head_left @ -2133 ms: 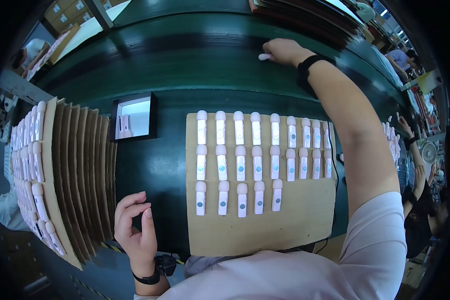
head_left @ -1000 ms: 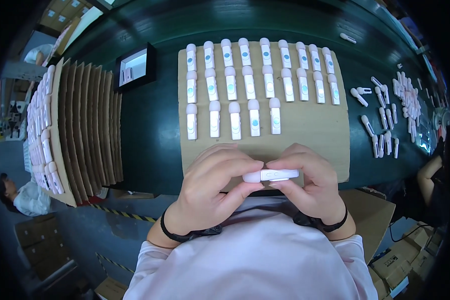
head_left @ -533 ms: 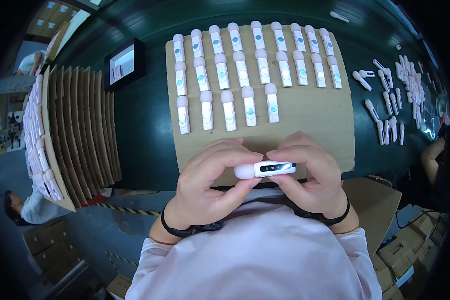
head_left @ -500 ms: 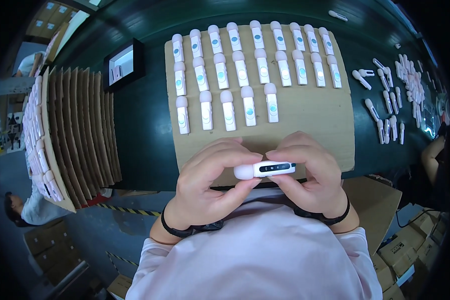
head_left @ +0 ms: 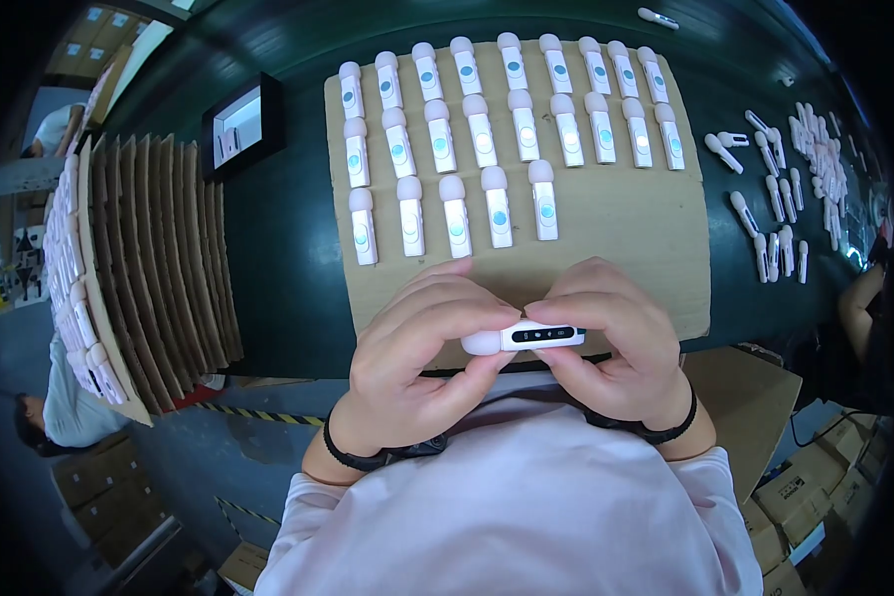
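Close in front of my body I hold a small wand massager (head_left: pixel 543 336) sideways, white with a pale pink rounded head and a black button strip facing up. My left hand (head_left: pixel 432 343) pinches it near the head with thumb and fingertips. At the other end, the thumb and fingers of my right hand (head_left: pixel 611 323) close on the white body. Beyond both hands lies a cardboard sheet (head_left: pixel 626 223) carrying similar massagers in three rows, heads pointing away. The nearest row is shorter and ends with one massager (head_left: pixel 544 204) around the middle of the sheet.
At left stands a row of upright cardboard sheets (head_left: pixel 164 258), with more massagers along its outer side. A black open box (head_left: pixel 238 127) sits beside the sheet. Loose massagers (head_left: pixel 819 164) lie scattered on the dark green table (head_left: pixel 288 248) at right. Cartons (head_left: pixel 800 497) are at lower right.
The massager has rolled slightly between my fingers, so its black button strip faces up more fully. Both hands keep their grip in nearly the same place.
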Demonstrator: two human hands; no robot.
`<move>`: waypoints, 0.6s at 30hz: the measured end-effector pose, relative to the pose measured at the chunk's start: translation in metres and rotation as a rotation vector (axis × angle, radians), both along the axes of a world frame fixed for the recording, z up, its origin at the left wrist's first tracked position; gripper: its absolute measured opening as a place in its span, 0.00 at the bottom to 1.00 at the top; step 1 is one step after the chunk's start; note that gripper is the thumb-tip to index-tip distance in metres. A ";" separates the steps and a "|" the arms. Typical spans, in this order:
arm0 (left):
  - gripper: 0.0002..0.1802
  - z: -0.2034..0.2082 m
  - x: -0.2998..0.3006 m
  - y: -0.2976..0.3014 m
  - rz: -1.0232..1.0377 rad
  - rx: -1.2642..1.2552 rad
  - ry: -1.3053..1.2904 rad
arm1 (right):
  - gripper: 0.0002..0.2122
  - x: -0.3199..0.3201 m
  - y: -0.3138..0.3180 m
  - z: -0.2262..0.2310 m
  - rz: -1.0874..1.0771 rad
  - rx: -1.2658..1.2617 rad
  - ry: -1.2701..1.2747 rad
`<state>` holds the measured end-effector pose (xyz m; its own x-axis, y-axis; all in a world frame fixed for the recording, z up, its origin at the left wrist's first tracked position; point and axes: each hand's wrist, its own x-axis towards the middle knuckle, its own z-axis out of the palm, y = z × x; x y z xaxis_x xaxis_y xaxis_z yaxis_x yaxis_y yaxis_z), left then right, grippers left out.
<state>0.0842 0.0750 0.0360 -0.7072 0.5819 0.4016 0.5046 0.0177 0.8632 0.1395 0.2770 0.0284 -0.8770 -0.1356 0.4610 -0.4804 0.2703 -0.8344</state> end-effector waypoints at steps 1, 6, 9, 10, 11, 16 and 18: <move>0.12 0.000 0.000 0.000 0.002 0.002 -0.006 | 0.16 0.000 0.000 0.000 0.003 0.005 0.004; 0.11 0.002 -0.001 0.000 -0.006 -0.015 0.000 | 0.17 0.000 0.000 0.000 0.007 0.000 0.002; 0.11 0.000 -0.003 0.000 -0.008 0.009 -0.004 | 0.16 -0.003 0.001 0.001 0.009 0.031 0.043; 0.11 0.000 -0.003 0.000 -0.009 0.021 -0.007 | 0.16 -0.004 0.002 0.002 0.009 0.046 0.064; 0.11 0.000 -0.003 0.000 -0.008 0.021 -0.006 | 0.16 -0.003 0.001 0.004 0.010 0.046 0.064; 0.12 -0.002 -0.001 0.006 0.004 -0.073 -0.009 | 0.15 -0.002 -0.004 0.007 -0.049 -0.067 0.048; 0.12 -0.004 -0.001 0.009 -0.013 -0.092 -0.041 | 0.15 -0.001 -0.002 0.005 -0.010 -0.001 0.081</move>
